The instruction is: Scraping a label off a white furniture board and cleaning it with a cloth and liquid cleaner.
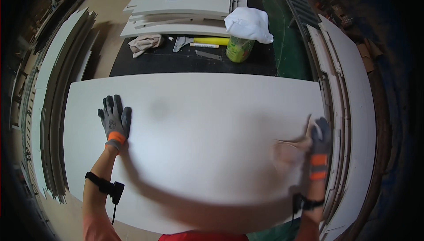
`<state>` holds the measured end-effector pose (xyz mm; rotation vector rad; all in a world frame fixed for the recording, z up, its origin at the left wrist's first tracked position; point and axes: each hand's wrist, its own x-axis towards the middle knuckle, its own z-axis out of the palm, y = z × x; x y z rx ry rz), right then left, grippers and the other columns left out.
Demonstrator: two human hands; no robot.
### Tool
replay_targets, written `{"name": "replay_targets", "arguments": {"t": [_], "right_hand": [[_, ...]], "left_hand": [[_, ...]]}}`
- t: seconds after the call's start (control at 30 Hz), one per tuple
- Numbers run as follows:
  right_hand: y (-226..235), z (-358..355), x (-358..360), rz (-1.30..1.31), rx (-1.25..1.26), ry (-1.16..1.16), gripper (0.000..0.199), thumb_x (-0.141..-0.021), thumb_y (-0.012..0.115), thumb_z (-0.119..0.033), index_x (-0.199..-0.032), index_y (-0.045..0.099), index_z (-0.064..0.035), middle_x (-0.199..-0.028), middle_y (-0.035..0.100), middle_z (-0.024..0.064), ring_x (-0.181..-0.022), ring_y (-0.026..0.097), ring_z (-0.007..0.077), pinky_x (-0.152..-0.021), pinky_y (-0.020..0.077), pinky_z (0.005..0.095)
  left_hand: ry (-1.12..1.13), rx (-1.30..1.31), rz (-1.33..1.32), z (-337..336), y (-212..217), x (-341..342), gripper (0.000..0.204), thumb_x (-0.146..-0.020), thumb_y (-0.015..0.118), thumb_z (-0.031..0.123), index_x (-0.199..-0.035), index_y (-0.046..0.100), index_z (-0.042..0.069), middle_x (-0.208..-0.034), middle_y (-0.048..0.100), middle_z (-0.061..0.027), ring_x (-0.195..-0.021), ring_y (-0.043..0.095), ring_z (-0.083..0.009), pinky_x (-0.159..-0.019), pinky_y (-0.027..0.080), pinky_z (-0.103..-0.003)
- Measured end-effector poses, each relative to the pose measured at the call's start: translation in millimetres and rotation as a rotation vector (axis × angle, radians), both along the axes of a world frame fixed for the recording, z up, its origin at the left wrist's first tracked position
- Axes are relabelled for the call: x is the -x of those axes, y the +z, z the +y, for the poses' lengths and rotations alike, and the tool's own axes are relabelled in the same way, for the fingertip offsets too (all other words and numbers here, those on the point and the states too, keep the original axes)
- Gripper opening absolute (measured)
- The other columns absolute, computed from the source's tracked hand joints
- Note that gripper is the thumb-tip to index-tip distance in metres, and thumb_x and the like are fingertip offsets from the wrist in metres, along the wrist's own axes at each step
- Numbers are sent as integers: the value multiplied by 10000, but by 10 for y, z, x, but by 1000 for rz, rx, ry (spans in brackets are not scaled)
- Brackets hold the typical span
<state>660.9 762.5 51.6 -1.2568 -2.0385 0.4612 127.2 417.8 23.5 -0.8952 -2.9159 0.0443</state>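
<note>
A large white panel (198,152) lies flat in front of me. My left hand (114,116), in a grey glove with an orange cuff, rests palm down on its left part, fingers spread and holding nothing. At the panel's right edge, my right hand (320,137) wears a matching glove and is smeared by motion. It grips a beige cloth (293,150), whose loose part trails over the panel to the left of the hand. The fingertips of the right hand are hard to make out.
Beyond the panel, a black surface (168,64) holds a crumpled rag (145,44), a yellow-handled scraper (212,41), a marker (204,45), a blade (208,55) and a green container (240,50) topped with white cloth (250,24). Board stacks (181,2) stand behind; more boards (57,68) flank both sides.
</note>
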Motion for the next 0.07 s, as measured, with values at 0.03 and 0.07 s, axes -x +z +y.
{"name": "replay_targets", "arguments": {"t": [0.03, 0.07], "right_hand": [[-204, -41, 349, -308, -181, -41, 373, -864, 640, -205, -1193, 592, -35, -1290, 539, 193, -1238, 472, 367, -1065, 356, 445], [-371, -162, 714, -580, -4, -166, 487, -813, 712, -305, -1222, 587, -72, -1342, 510, 162, -1296, 407, 379, -1044, 325, 587]], "left_hand": [[-3, -14, 5, -33, 19, -4, 619, -971, 386, 448, -1484, 277, 118, -1538, 225, -176, -1443, 154, -306, -1169, 39, -473], [-1, -12, -19, -55, -11, 22, 654, -959, 390, 488, -1492, 261, 131, -1542, 214, -174, -1450, 126, -301, -1170, 29, -476]]}}
